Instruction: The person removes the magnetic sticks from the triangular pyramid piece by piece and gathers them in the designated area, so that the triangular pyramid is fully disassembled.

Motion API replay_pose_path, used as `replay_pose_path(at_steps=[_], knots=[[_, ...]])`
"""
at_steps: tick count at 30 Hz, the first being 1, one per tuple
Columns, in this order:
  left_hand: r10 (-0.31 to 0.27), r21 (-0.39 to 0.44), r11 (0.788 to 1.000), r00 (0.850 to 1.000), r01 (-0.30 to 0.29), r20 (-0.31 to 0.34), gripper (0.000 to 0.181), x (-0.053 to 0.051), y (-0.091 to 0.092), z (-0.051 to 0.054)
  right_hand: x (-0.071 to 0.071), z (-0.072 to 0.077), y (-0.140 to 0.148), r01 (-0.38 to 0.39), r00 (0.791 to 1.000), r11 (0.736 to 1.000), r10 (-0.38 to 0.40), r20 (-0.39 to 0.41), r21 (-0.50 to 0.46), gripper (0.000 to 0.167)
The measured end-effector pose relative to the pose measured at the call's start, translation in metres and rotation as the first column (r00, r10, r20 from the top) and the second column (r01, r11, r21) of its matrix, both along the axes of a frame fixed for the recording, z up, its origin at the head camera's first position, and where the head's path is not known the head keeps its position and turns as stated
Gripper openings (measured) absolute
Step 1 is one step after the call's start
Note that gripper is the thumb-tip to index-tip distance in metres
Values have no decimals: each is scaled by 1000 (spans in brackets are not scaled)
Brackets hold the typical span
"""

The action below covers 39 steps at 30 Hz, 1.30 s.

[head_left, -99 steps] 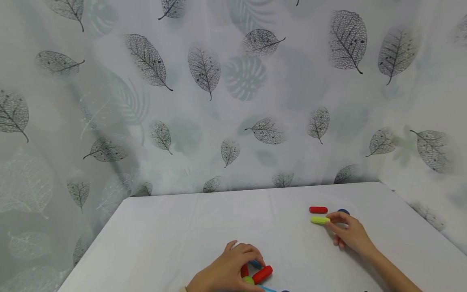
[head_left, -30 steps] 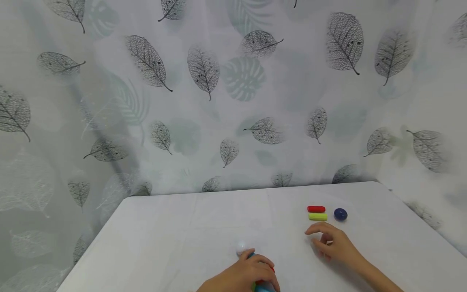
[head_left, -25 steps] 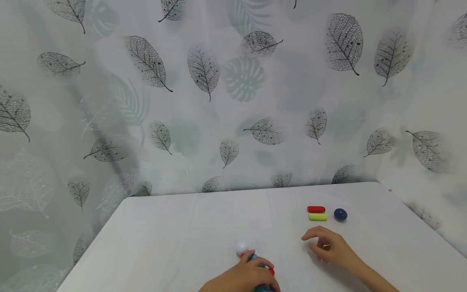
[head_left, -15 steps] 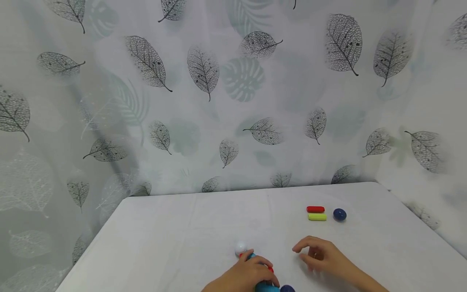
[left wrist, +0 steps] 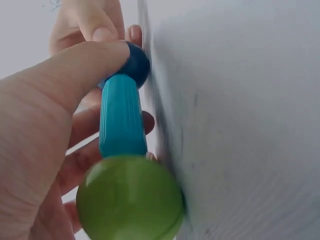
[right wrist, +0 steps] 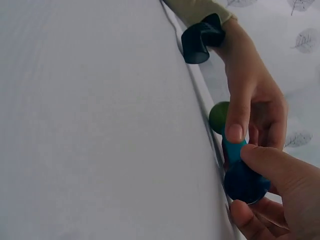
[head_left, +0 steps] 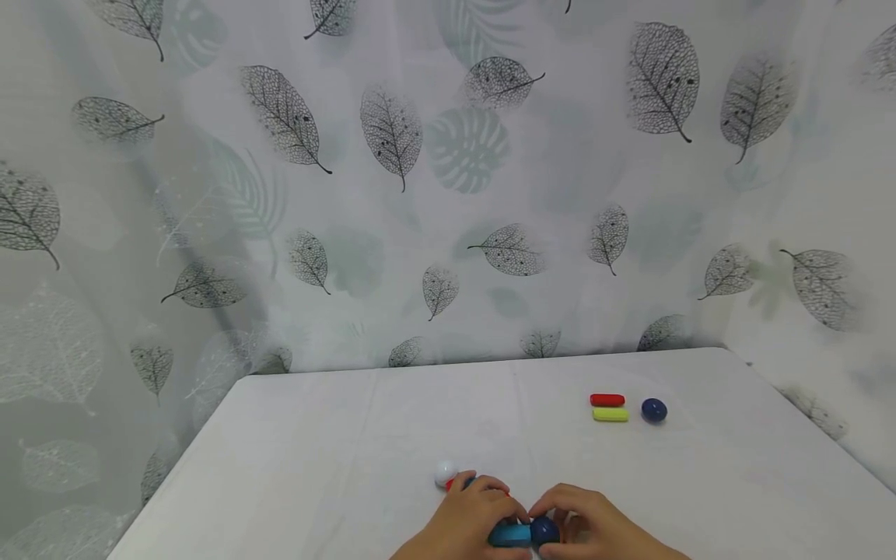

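Left hand [head_left: 467,519]: at the lower edge of the head view, back turned up, fingers bent in a grip.
Left thumb [left wrist: 80,65]: stretched forward, opposite the bent fingers.
Right hand [head_left: 595,527]: angled in from the lower right, pinching between right thumb [right wrist: 277,165] and fingertips.
Meeting point: both hands' fingertips close together; contact unclear.

I see a ribbed light-blue rod [left wrist: 121,115] lying level along the bench [head_left: 315,451], a glossy green ball [left wrist: 130,200] at one end. A pinched dark-blue ball [head_left: 544,532] meets the other.
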<state>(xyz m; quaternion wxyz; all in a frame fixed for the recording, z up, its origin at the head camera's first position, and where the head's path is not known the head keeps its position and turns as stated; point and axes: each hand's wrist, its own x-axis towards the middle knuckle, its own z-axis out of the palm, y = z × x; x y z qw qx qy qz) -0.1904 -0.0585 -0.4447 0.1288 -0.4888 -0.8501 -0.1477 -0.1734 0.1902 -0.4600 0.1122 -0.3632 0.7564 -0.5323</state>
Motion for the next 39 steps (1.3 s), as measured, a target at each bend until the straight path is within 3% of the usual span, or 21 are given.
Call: replay_pose_path(at_steps=[7,14,18,27,39], knots=[[-4,45,999,1000,3,16,25,-2,1,-3,1,-3,-6,54,997,999,-53,-53,0,23],[-32,95,995,999,31,13,23,-5,0,-3,-2,-5,-6,18,998,1000,-18,-58,-7,24],[-31,81,996,999,28,30,23,-6,-2,0,-4,-4,-5,3,997,1000,-4,-74,-9,25],[-15,52,999,993,9,121,23,-5,-4,1,-5,-4,0,-41,996,998,37,-85,-47,26],[4,28,1000,984,-9,179,23,-7,-3,-3,-9,-3,18,97,971,995,-100,-217,-25,27]])
